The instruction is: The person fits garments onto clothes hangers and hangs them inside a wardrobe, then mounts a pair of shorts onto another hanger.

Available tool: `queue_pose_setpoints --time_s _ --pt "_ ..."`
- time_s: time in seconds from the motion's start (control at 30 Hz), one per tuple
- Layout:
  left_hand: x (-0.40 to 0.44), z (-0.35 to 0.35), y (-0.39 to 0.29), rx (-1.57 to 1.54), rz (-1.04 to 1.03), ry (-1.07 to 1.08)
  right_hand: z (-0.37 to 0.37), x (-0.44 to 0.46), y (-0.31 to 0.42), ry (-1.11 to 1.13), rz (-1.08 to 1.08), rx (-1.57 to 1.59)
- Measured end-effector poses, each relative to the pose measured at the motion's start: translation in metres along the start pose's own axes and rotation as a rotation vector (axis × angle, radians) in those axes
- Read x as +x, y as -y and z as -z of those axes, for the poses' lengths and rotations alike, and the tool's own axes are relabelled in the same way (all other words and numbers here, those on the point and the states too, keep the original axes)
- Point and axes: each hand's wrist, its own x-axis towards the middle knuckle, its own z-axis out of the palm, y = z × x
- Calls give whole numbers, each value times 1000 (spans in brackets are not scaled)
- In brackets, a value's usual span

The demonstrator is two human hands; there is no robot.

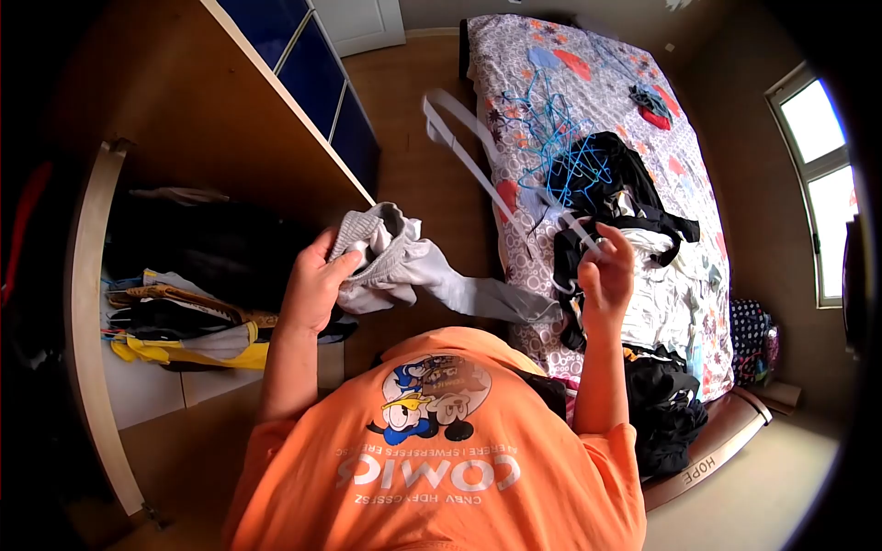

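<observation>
Gathered in my left hand [323, 275] is a light grey garment [390, 266] with a ribbed waistband; its lower part hangs out to the right, towards the bed's edge. My right hand [608, 271] is raised over the near side of the bed, fingers closed on a white strap-like piece [473, 170], which is blurred and loops up and to the left. Beyond my right hand, blue hangers [556, 138] lie tangled beside black clothes [620, 170]. White clothes [657, 294] are spread right of my right hand.
An open wardrobe [92, 303] with folded and hanging clothes [193, 321] stands at the left. The bed [675, 165] fills the right side, with a black pile [661, 413] at its near end. A window [818, 174] is at the far right.
</observation>
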Motion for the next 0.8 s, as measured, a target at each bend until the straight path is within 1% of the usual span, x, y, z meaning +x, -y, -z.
queue_pose_setpoints --time_s 0.03,0.1,0.23,0.3,0.33,0.37,0.4,0.43,0.47,0.5,0.57,0.63,0.7,0.73,0.8 --pt "0 -1 1 1 4 5 0 -1 2 5 -51 -47" --pt "0 -1 1 4 9 9 -9 -4 -2 -92 31 -186" --pt "-2 -2 1 -1 11 9 0 -7 4 -75 1 -132" --pt "-4 -3 -1 11 13 4 8 -1 14 133 118 -295" --pt "-5 -4 -3 48 -4 31 8 3 17 159 165 -353" --pt "-6 -4 -3 85 -20 58 7 6 22 159 161 -353" --pt "-6 -4 -3 87 -16 58 5 10 28 230 184 -404" --pt "-5 -4 -3 311 -159 96 2 13 33 300 206 -455" --pt "-5 -5 -2 534 -302 136 -5 16 35 308 236 -507" --pt "-5 -7 -3 535 -298 139 -10 18 37 306 231 -508" --pt "-6 -12 -5 772 -472 136 -19 24 41 376 311 -639" --pt "-7 -14 -6 822 -495 118 -29 30 46 392 340 -647" --pt "-7 -13 -4 1010 -530 41 -35 32 47 406 357 -663" --pt "-7 -13 -5 1011 -529 43 -36 34 51 422 354 -694" --pt "-7 -13 -9 1036 -413 101 -38 39 64 443 330 -704"
